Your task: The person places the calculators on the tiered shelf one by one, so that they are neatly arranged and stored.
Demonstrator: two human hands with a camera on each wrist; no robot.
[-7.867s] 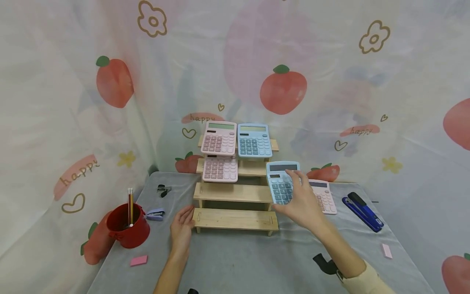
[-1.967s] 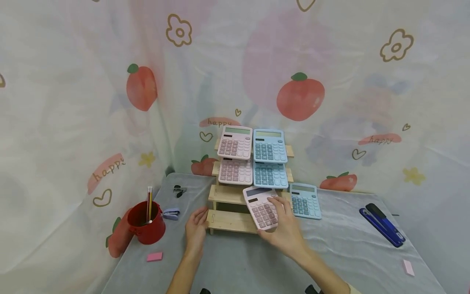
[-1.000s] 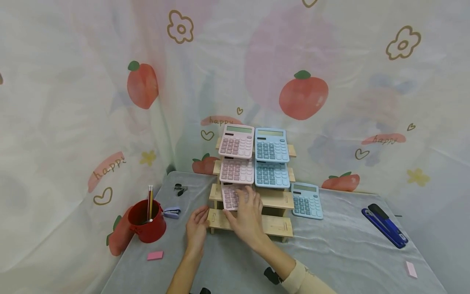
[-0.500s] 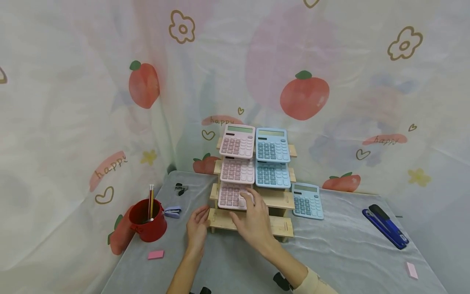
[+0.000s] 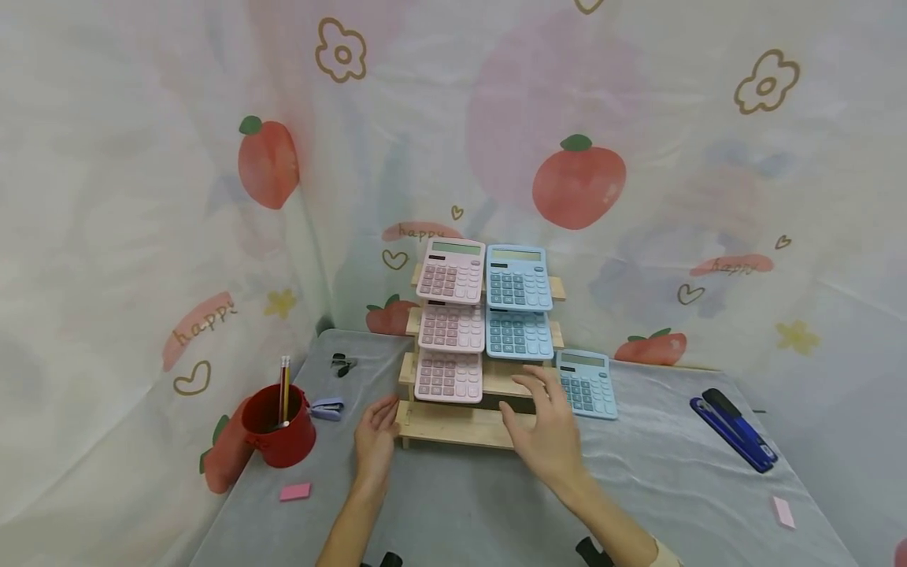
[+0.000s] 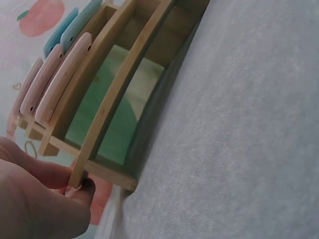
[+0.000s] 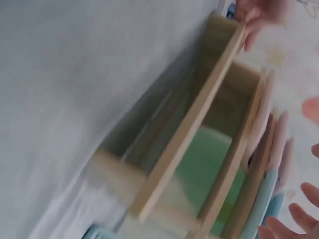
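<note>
A stepped wooden rack [image 5: 453, 425] stands on the grey-covered table. My left hand [image 5: 375, 442] pinches the left end of its lowest board, thumb and finger on either side in the left wrist view. Three pink calculators line the left side of the upper steps, the lowest pink calculator [image 5: 448, 378] on the third step down. Beside the upper two are blue calculators [image 5: 520, 277]. My right hand [image 5: 549, 433] hovers before the rack's right part, fingers spread and holding nothing. Another blue calculator [image 5: 586, 384] lies on the table right of the rack, just beyond that hand.
At left stands a red bucket [image 5: 279, 445] holding pencils, with a small lavender stapler [image 5: 327, 409] and a black clip [image 5: 343, 365] near it. A pink eraser [image 5: 294, 492] lies in front. At right are a blue stapler [image 5: 733, 429] and a pale pink eraser [image 5: 782, 512].
The right hand placed a blue calculator on the second step, then a pink one on the third, let go and moved right. The left hand stays at the rack.
</note>
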